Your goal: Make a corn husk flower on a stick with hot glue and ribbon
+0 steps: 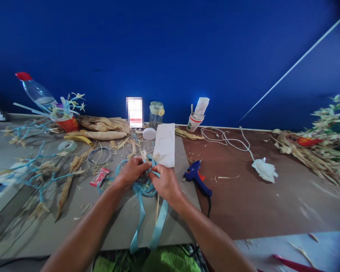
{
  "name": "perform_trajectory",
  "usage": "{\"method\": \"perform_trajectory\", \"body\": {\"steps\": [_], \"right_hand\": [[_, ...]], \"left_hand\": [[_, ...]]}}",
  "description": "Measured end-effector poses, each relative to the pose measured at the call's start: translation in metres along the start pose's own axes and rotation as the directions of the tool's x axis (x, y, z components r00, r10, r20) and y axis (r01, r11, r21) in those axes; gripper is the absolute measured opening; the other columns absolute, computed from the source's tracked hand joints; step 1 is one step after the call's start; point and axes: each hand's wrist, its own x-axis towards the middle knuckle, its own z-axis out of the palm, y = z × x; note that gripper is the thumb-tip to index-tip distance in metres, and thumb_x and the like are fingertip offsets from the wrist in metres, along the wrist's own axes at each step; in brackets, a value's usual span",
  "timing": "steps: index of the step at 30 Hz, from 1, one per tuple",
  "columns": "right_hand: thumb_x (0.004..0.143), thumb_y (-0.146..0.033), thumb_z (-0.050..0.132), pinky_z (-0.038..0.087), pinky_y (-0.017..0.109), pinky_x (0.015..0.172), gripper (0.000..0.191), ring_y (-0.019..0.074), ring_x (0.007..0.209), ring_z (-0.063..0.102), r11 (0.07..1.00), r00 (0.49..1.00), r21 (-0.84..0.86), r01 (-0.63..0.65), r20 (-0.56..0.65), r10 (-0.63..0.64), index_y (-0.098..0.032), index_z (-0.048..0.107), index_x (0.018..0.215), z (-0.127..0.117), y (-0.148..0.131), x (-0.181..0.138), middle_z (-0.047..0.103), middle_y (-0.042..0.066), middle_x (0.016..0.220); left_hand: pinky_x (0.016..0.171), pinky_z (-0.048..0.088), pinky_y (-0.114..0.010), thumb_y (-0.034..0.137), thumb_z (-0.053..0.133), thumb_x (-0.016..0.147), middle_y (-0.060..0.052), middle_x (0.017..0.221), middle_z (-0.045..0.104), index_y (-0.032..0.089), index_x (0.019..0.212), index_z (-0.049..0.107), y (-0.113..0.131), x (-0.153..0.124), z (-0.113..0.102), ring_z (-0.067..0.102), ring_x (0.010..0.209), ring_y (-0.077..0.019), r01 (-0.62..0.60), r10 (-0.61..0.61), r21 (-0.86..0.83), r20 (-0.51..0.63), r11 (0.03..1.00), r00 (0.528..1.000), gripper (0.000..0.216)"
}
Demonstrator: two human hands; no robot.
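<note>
My left hand [133,170] and my right hand [165,182] meet over the middle of the table, fingertips nearly touching. Between the right thumb and fingers runs a light blue ribbon [160,223]. The left fingers are pinched at the same spot, where a pale dried-husk flower [143,154] pokes up; exactly what they grip is hidden. Loops of blue ribbon lie tangled under both hands, and two tails hang over the front edge. A thin stick [157,207] shows below the right hand.
A blue glue gun [196,175] lies right of my hands, beside a white paper sheet [165,145]. Blue-stemmed husk flowers [42,179], a red wrapper [100,176] and a tape roll [67,146] lie left. A jar [156,114] and white cup [194,122] stand behind.
</note>
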Motion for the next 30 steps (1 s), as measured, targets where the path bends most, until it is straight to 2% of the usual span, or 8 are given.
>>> {"method": "perform_trajectory", "body": {"steps": [3, 5, 8, 12, 18, 22, 26, 30], "right_hand": [[0.077, -0.022, 0.052, 0.041, 0.027, 0.062, 0.017, 0.0197, 0.068, 0.061, 0.992, 0.997, -0.106, 0.066, -0.027, -0.069, -0.018, 0.068, 0.083, 0.005, 0.001, -0.003, 0.069, 0.006, 0.075], [0.075, -0.021, 0.052, 0.041, 0.026, 0.063, 0.018, 0.0195, 0.068, 0.061, 0.993, 0.997, -0.097, 0.061, -0.044, -0.065, -0.018, 0.068, 0.084, 0.005, 0.001, -0.002, 0.069, 0.006, 0.076], [0.073, -0.02, 0.052, 0.04, 0.024, 0.06, 0.018, 0.0159, 0.062, 0.057, 1.0, 0.998, 0.009, 0.018, -0.059, -0.018, -0.016, 0.068, 0.08, 0.0, -0.002, 0.0, 0.067, 0.003, 0.07], [0.071, -0.023, 0.053, 0.037, 0.02, 0.055, 0.018, 0.0111, 0.057, 0.05, 0.982, 0.999, 0.189, -0.029, -0.021, 0.033, -0.013, 0.068, 0.072, -0.008, -0.002, 0.005, 0.062, 0.0, 0.062], [0.068, -0.028, 0.058, 0.033, 0.019, 0.05, 0.022, 0.0084, 0.052, 0.043, 0.928, 0.993, 0.355, -0.116, 0.07, 0.097, -0.012, 0.069, 0.077, -0.005, 0.007, 0.009, 0.059, -0.003, 0.059], [0.069, -0.028, 0.058, 0.036, 0.02, 0.053, 0.019, 0.0106, 0.056, 0.049, 0.957, 0.997, 0.28, -0.08, 0.037, 0.072, -0.013, 0.069, 0.073, -0.003, 0.007, 0.01, 0.062, -0.001, 0.062], [0.071, -0.026, 0.056, 0.039, 0.022, 0.058, 0.016, 0.0129, 0.06, 0.054, 0.981, 0.999, 0.191, -0.039, 0.007, 0.039, -0.015, 0.069, 0.071, 0.0, 0.004, 0.008, 0.066, 0.0, 0.067], [0.071, -0.023, 0.056, 0.038, 0.022, 0.057, 0.013, 0.0128, 0.059, 0.054, 0.988, 0.999, 0.146, -0.047, -0.008, 0.049, -0.016, 0.067, 0.072, 0.001, 0.003, 0.007, 0.066, 0.0, 0.067]], "left_hand": [[0.041, 0.026, -0.021, 0.03, 0.075, 0.058, 0.006, 0.043, 0.044, 0.017, 0.051, 0.05, 0.0, -0.001, 0.008, 0.038, 0.039, -0.0073, 0.007, -0.012, -0.122, -0.041, 0.992, 0.999, 0.029], [0.046, 0.033, -0.022, 0.032, 0.075, 0.058, 0.003, 0.051, 0.052, 0.016, 0.056, 0.055, 0.001, -0.004, 0.01, 0.045, 0.046, -0.0095, 0.032, -0.024, -0.257, 0.033, 0.966, 0.999, 0.025], [0.057, 0.042, -0.023, 0.033, 0.077, 0.056, 0.0, 0.061, 0.057, 0.015, 0.064, 0.061, 0.007, -0.01, 0.008, 0.052, 0.058, -0.0122, 0.082, 0.018, -0.442, 0.217, 0.893, 0.976, 0.025], [0.058, 0.041, -0.02, 0.027, 0.077, 0.058, -0.002, 0.068, 0.058, 0.012, 0.079, 0.068, 0.01, -0.014, 0.002, 0.048, 0.057, -0.0078, 0.111, 0.048, -0.51, 0.289, 0.853, 0.956, 0.026], [0.056, 0.041, -0.021, 0.024, 0.078, 0.058, -0.003, 0.065, 0.059, 0.012, 0.072, 0.068, 0.001, -0.008, 0.002, 0.05, 0.056, -0.0086, 0.108, 0.01, -0.496, 0.229, 0.861, 0.973, 0.021], [0.053, 0.039, -0.02, 0.03, 0.077, 0.059, -0.001, 0.063, 0.057, 0.013, 0.068, 0.063, -0.005, -0.004, 0.001, 0.049, 0.054, -0.0084, 0.074, 0.01, -0.421, 0.192, 0.904, 0.981, 0.024], [0.045, 0.03, -0.02, 0.035, 0.073, 0.063, 0.003, 0.053, 0.051, 0.014, 0.061, 0.054, -0.009, 0.0, -0.001, 0.041, 0.046, -0.0061, -0.01, 0.045, -0.218, 0.155, 0.976, 0.987, 0.028], [0.045, 0.029, -0.021, 0.038, 0.068, 0.065, 0.005, 0.049, 0.048, 0.016, 0.061, 0.049, -0.008, 0.001, 0.0, 0.04, 0.045, -0.0075, -0.094, 0.098, -0.044, 0.098, 0.995, 0.99, 0.028]]}}
